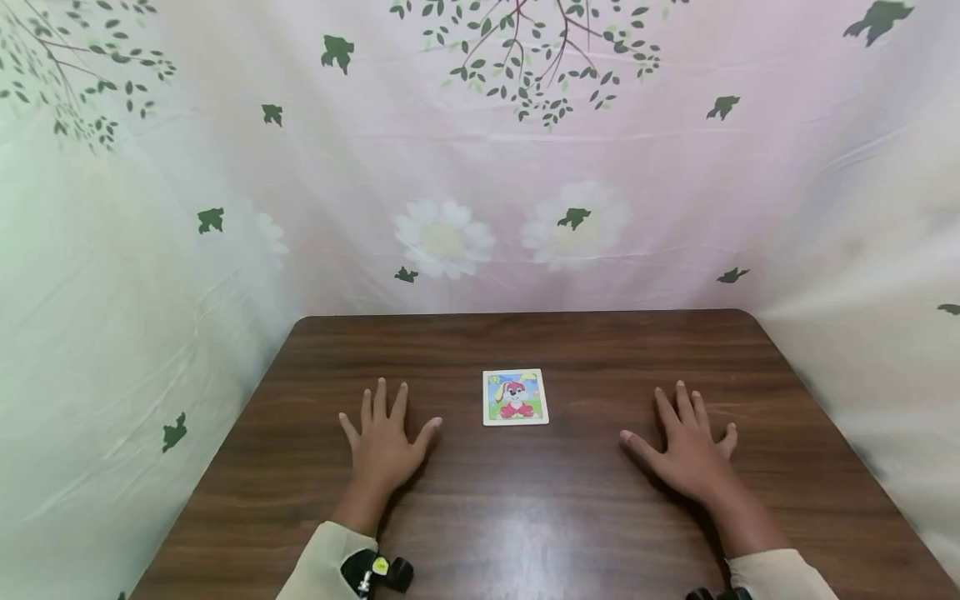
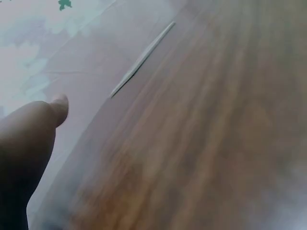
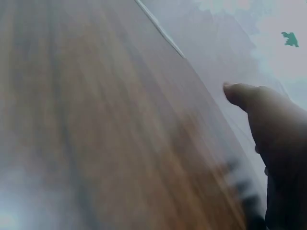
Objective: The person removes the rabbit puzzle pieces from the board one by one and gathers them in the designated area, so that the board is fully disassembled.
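Observation:
A square picture puzzle (image 1: 515, 397) with a pale border lies flat in the middle of the table, showing a red and white rabbit on a blue and green ground. To its left, my left hand (image 1: 385, 446) is spread with fingers straight and holds nothing. My right hand (image 1: 688, 454) is spread the same way to the puzzle's right, farther from it than the left. In the left wrist view the puzzle (image 2: 144, 58) appears as a thin pale slab beyond the thumb (image 2: 36, 120). The right wrist view shows the puzzle's edge (image 3: 160, 28) and the right thumb (image 3: 244, 96).
The dark wood-grain table (image 1: 517, 500) has rounded far corners and reflects light near its front. A pale cloth backdrop (image 1: 510, 167) with leaves, birds and daisies hangs behind it and along both sides. Camera straps (image 1: 375, 571) sit on the wrists at the sleeves.

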Demonstrator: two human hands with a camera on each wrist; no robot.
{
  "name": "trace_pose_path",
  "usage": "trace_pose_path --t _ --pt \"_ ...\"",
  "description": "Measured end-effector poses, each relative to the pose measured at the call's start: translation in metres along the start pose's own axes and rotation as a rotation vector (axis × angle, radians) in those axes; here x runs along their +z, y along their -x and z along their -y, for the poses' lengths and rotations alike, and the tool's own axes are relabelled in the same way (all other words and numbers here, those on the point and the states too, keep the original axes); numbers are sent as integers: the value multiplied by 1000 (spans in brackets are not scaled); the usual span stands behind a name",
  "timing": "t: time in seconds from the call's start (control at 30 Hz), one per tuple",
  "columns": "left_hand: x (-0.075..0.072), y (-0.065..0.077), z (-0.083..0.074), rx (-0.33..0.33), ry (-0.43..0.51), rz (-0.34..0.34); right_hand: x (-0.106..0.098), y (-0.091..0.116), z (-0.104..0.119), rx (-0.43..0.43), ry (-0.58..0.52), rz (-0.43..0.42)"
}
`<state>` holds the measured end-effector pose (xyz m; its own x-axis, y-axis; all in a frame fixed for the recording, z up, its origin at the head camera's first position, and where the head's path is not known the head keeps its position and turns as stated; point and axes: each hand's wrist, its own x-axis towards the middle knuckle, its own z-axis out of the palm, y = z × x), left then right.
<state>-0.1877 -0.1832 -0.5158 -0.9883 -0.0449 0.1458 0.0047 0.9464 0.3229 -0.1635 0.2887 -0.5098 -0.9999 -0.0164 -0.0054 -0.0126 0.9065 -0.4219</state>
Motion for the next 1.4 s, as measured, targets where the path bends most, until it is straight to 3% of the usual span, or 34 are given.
trace_pose_path --t 0.13,0.57,0.87,1.2,1.4 --pt "3 -12 -3 28 44 -42 3 -13 5 -22 -32 -36" --pt "16 -36 -15 91 64 -12 16 -50 34 -91 -101 -63" --pt "21 -47 -23 150 106 67 32 -72 57 -122 -148 -45" --pt "33 -67 -35 208 107 91 46 -94 82 -197 -161 -30" --pt "36 -76 -42 263 110 143 48 -103 97 -240 -194 7"
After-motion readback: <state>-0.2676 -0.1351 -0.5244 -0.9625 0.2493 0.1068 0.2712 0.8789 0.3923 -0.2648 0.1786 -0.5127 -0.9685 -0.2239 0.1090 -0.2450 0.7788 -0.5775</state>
